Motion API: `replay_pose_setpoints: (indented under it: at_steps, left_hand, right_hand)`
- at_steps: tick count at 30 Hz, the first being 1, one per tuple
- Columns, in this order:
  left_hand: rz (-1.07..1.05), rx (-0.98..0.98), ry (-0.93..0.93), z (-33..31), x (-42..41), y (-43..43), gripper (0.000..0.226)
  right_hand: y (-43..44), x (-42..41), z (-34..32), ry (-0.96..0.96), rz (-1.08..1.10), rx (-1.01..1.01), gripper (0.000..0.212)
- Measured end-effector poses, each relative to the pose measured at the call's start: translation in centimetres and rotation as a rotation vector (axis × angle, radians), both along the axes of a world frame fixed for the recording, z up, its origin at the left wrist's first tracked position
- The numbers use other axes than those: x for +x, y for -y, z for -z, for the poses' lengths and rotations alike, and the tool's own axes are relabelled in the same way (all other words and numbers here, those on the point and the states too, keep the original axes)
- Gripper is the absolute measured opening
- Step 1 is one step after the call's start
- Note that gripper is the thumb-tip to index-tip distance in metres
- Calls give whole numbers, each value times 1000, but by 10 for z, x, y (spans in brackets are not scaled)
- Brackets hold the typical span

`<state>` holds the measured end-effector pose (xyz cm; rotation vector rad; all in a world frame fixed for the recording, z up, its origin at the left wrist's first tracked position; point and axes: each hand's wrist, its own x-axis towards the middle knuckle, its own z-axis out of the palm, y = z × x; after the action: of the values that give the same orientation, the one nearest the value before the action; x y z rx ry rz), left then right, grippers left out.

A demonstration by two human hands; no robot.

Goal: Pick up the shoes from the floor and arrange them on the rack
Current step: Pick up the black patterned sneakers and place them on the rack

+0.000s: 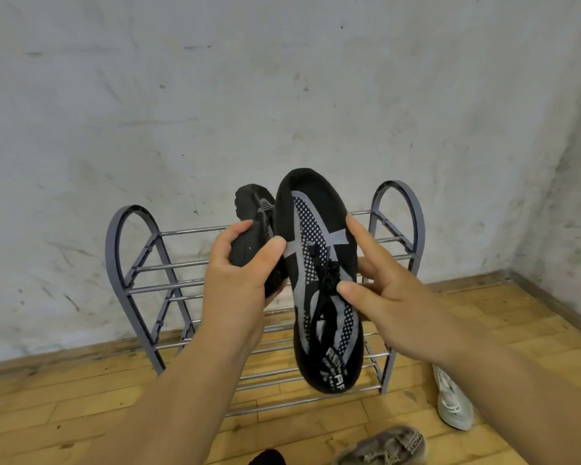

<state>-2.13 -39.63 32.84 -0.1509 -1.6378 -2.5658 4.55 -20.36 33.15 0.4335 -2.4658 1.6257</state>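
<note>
Left hand (236,284) grips black shoe (249,204); right hand (394,298) holds patterned shoe (319,229).

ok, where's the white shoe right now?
Head view, lower right: the white shoe lies on the wooden floor just right of the rack, behind the grey shoe.

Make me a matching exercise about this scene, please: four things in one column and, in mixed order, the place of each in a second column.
Things
1. black-and-grey knit shoe
2. plain black shoe
3. white shoe
4. rack

Places
A. lies on the floor, right of the rack
B. held in the left hand
C. stands against the wall
D. held in the right hand, thumb on its laces

Pairs: 1-D, 2-B, 3-A, 4-C
</note>
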Motion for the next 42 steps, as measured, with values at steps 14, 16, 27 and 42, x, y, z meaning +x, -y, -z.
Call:
replay_pose_setpoints:
  at_steps: [14, 16, 27, 42]
  left_hand:
    - [55, 90, 240, 17, -19, 19, 39]
    - [131, 63, 207, 20, -18, 16, 42]
    - [405, -77, 58, 26, -13, 22, 61]
    - [329, -47, 25, 27, -9, 19, 61]
  right_hand:
    - [-26, -45, 30, 199, 327, -322, 59]
    - [-23, -49, 28, 218, 313, -396, 57]
    - [-17, -52, 25, 225, 150, -606, 55]
    - [-23, -51, 14, 111, 349, -714, 47]
